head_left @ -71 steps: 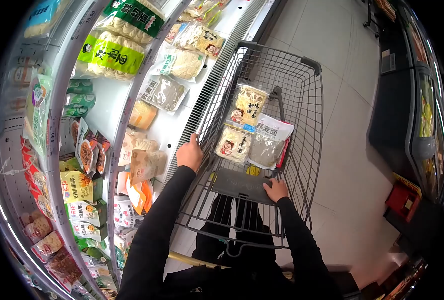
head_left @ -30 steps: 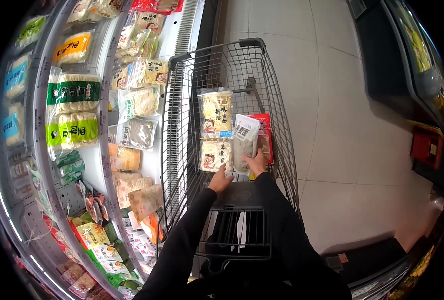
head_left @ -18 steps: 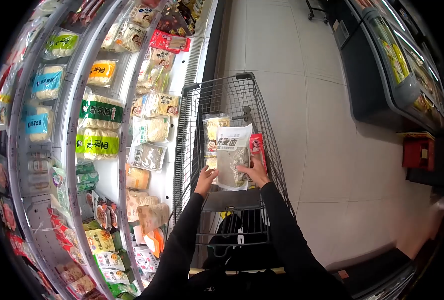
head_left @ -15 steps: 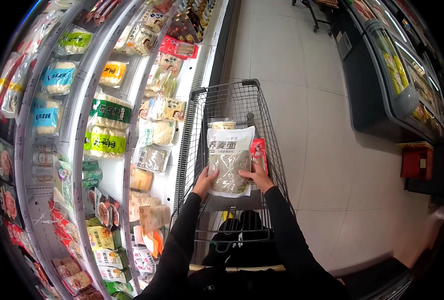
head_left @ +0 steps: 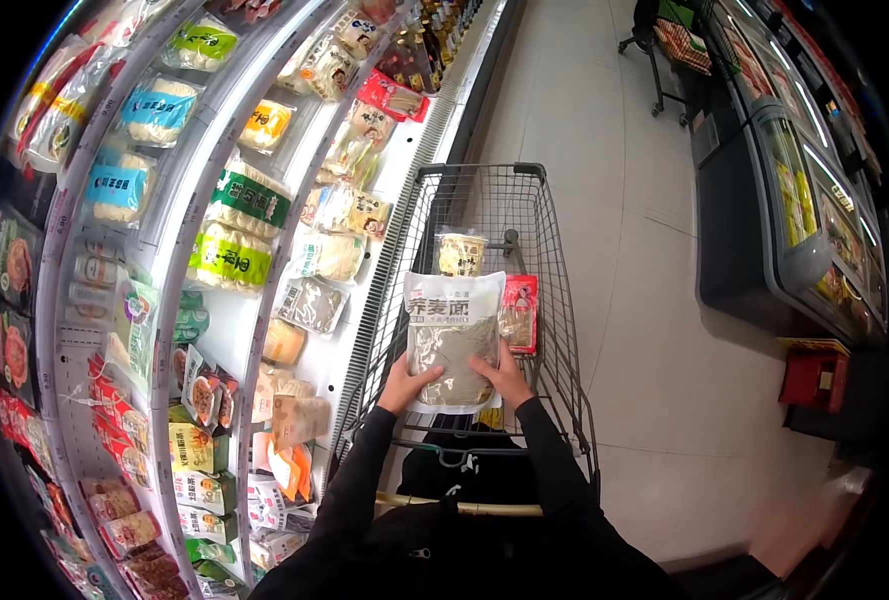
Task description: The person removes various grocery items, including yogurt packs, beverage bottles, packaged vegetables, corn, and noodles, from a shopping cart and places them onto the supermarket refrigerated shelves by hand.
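Note:
A clear-and-white bag of greyish buckwheat noodles (head_left: 453,345) is held upright over the near part of a wire shopping cart (head_left: 557,300). My left hand (head_left: 405,385) grips its lower left side, thumb across the front. On the lower right side, my right hand (head_left: 503,378) holds it the same way; the fingers of both hands are hidden behind the bag. Beyond the bag, a pale pack with a cream label (head_left: 462,254) lies in the cart. To its right is a red pack with a clear window (head_left: 520,315), partly covered by the noodle bag.
Along the left runs a refrigerated shelf (head_left: 385,215) stocked with packaged noodles, including a green-labelled pack (head_left: 248,200). A freezer case (head_left: 755,200) lines the right side of the tiled aisle (head_left: 655,380). Another cart (head_left: 665,60) stands farther ahead, beside a red box (head_left: 815,378) nearer the freezer's end.
The noodle bag and both hands sit slightly lower and nearer to me. My view has shifted, so more of the packs in the cart shows and the shelf items appear moved rightward.

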{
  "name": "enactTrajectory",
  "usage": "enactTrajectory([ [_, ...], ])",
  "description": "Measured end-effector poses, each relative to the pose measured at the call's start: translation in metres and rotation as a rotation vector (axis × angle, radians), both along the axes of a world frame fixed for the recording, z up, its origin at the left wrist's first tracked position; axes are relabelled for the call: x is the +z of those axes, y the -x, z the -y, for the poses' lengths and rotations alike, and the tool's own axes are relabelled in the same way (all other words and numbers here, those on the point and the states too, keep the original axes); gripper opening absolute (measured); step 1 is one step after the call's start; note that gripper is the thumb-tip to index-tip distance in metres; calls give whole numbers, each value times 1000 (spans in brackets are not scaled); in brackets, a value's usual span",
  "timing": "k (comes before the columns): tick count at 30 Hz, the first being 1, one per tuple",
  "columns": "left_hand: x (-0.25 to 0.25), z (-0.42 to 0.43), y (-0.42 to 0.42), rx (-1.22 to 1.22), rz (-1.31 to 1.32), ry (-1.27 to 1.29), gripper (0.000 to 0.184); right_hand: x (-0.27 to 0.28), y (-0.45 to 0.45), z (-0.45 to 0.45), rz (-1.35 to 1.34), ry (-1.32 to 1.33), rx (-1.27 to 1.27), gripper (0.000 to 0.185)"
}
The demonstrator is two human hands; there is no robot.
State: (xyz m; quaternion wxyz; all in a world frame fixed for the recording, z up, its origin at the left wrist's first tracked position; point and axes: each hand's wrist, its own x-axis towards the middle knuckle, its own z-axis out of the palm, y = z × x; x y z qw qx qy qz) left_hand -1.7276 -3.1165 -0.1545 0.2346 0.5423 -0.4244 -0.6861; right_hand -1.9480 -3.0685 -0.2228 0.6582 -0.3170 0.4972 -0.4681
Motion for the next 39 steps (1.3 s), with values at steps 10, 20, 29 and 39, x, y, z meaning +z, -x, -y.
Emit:
enactTrajectory([
  [10,28,39,-2,16,-67,153,54,0,-28,45,-104,-50,-202,69],
  [20,94,52,8,-241,-140,441,48,-43,-14,75,947,-124,208,76],
  [29,81,83,-46,-91,-90,354,65,18,-65,143,1022,-239,400,73],
  [39,44,101,-119,644,-406,24,64,96,-137,234,44,-114,606,58],
])
